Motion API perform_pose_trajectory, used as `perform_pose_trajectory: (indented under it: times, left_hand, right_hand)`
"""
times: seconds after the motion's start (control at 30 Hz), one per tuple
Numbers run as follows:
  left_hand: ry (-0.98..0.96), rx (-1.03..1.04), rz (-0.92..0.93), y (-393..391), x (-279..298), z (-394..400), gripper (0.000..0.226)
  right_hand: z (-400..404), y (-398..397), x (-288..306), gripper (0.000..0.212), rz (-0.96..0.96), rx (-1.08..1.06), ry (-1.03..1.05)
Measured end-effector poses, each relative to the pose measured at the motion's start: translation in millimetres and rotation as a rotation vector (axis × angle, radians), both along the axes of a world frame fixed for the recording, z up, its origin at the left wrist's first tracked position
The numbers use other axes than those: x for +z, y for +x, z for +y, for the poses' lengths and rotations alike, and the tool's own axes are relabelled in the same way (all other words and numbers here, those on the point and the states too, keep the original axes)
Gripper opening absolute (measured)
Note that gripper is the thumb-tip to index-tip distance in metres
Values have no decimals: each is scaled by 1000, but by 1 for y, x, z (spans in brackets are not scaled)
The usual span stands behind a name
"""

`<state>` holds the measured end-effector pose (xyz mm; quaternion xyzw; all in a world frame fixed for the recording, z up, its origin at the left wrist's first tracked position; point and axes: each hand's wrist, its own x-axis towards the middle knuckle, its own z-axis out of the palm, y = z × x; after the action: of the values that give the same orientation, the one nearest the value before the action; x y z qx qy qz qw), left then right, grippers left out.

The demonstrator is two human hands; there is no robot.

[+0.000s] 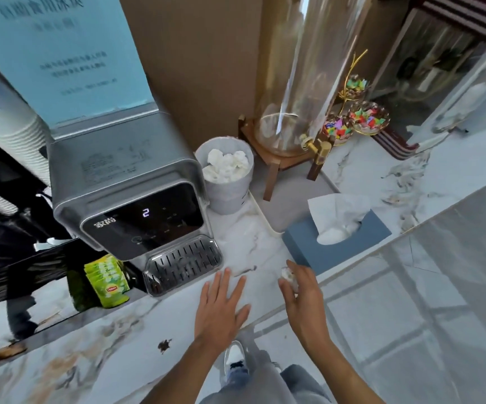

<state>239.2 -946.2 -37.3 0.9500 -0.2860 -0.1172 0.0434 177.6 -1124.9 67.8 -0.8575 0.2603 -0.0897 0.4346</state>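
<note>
My right hand (303, 298) grips a crumpled white tissue wad (289, 276) just above the marble counter (154, 325), near the front corner of a blue tissue box (308, 246). My left hand (221, 310) lies flat on the counter with its fingers spread, in front of the drip tray (183, 265) of a silver water dispenser (136, 199). A small grey bin (230, 191) full of crumpled tissues stands behind and to the right of the dispenser.
A glass drink dispenser (303, 91) on a wooden stand sits on a grey tray (294, 205) at the back. Candy bowls (367, 118) stand right of it. Green tea packets (109, 279) and stacked paper cups (11, 123) are at the left. The counter edge drops to tiled floor at the right.
</note>
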Motion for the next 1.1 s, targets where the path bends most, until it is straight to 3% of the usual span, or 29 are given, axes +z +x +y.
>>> perform_pose_trajectory:
  times: [0.47,0.73,1.1]
  left_hand:
    - [16,165,7,-8,-4,-9,67]
    - [18,341,-10,-16,2,-29,71]
    - [-13,424,28,-17,6,-41,70]
  right_hand:
    - [-32,80,11,35,-37,183,72]
    - [-55,175,47,29,-225,417,64]
    - [-40,290,69,22,-216,548,-271]
